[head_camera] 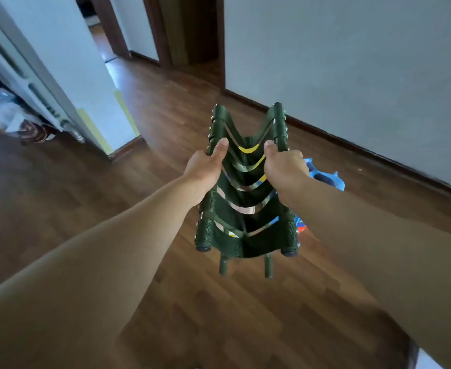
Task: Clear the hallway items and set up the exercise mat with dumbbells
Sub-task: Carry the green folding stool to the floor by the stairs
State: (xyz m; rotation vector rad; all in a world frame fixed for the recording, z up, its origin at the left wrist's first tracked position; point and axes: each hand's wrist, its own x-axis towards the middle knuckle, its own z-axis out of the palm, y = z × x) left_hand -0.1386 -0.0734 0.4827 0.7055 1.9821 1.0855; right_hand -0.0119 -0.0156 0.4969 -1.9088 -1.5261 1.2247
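A dark green folding stool (248, 214) with sagging webbing straps hangs in the air at the centre of the head view, its two side bars pulled close together. My left hand (205, 169) grips the left bar, thumb up along it. My right hand (284, 166) grips the right bar the same way. Two short legs poke out below the near end. No mat or dumbbells are in view.
A blue and red toy or bag (325, 177) lies on the wooden floor (152, 115) behind the stool, by the right wall (352, 62). A white door (67, 62) stands open at left, with bags (19, 121) beside it. A dark doorway (192, 30) lies ahead.
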